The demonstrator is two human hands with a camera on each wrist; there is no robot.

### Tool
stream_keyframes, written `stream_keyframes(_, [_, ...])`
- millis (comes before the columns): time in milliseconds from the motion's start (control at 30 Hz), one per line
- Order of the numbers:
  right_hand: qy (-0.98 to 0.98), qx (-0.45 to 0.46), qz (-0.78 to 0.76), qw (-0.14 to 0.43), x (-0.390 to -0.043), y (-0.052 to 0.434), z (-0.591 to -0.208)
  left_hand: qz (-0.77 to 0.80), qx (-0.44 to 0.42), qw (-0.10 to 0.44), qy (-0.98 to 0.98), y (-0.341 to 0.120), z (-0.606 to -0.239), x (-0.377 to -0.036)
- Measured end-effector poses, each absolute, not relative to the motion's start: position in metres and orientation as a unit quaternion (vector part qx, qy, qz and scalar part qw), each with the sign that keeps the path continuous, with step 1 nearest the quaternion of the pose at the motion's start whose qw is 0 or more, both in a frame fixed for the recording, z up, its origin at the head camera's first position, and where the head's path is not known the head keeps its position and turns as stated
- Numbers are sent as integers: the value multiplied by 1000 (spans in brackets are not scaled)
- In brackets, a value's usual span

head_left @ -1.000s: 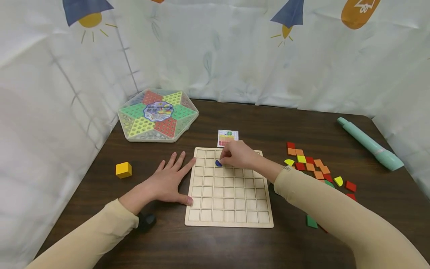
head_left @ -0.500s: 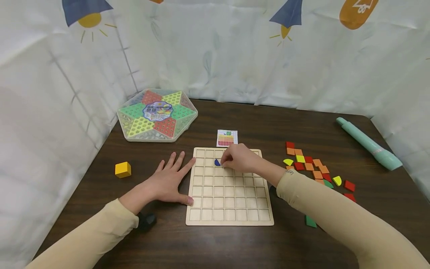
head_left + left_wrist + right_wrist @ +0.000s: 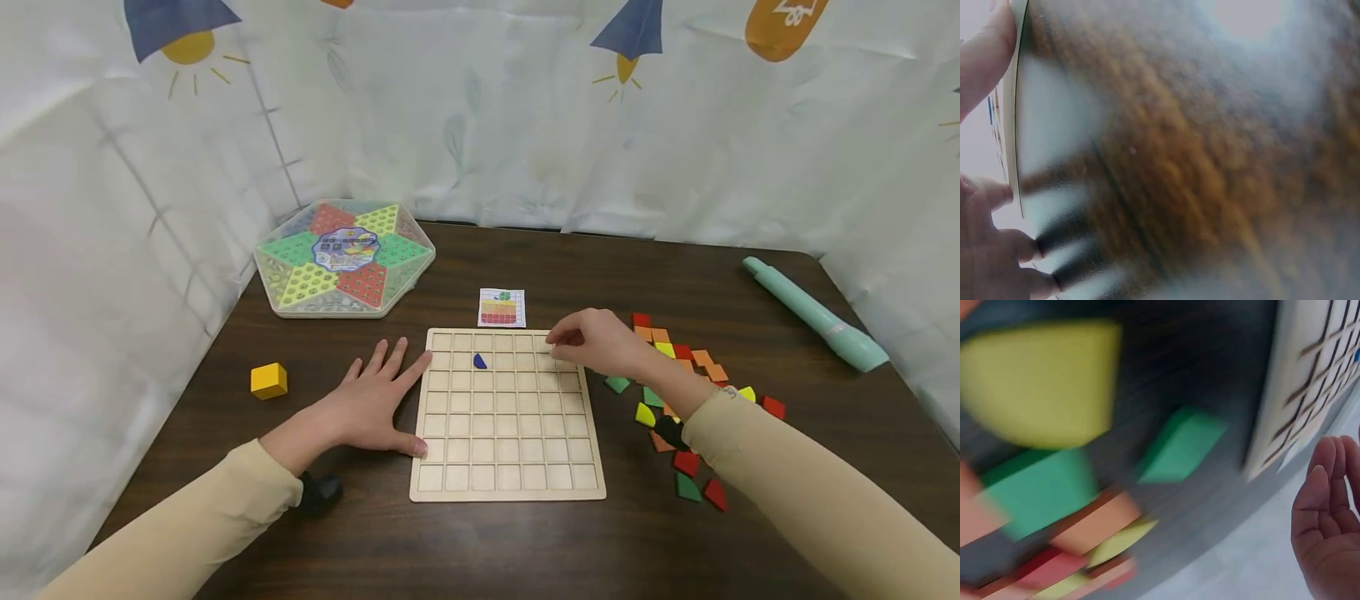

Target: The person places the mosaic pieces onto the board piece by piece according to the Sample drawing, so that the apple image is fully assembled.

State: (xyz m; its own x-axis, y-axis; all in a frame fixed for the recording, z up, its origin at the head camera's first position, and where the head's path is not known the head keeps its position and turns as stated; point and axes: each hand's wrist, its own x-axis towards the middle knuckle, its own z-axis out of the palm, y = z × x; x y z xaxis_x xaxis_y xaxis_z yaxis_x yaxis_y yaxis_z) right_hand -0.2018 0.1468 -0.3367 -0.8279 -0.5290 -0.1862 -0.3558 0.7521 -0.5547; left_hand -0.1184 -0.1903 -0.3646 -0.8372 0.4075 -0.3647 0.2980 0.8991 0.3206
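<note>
The dark wooden table (image 3: 525, 550) is carrying everything, with a printed curtain hanging behind it. Near its middle a pale wooden grid board (image 3: 506, 467) is lying flat, and all but one of its cells are showing empty. One blue quarter-round piece (image 3: 480, 361) is sitting in a cell of the second row from the far edge, left of centre. By judgement the filling is only just starting: one piece is seated and nearly the whole grid is left.

The left hand (image 3: 371, 404) is lying spread and flat on the table, thumb and forefinger touching the board's left edge. The right hand (image 3: 600, 343) is hovering over the board's far right corner, fingers loosely curled with thumb and forefinger tips near each other; nothing is showing between them, and the right wrist view is showing an empty palm.

Right of the board, a scatter of loose coloured pieces (image 3: 678, 392) in red, orange, yellow and green is waiting, largely beneath the right forearm. A small pattern card (image 3: 502, 307) is lying just beyond the board's far edge.

Further off, a hexagonal game case (image 3: 343, 258) is sitting far left, a mint green tube (image 3: 813, 315) far right, and a yellow cube (image 3: 268, 380) left.
</note>
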Motion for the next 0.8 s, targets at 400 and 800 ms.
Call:
stream_keyframes(400, [937, -211, -246, 129, -204, 237, -344, 126, 188, 212, 951, -192, -367, -119])
stream_keyframes(800, [937, -228, -238, 118, -177, 261, -353, 132, 197, 209, 949, -193, -368, -120])
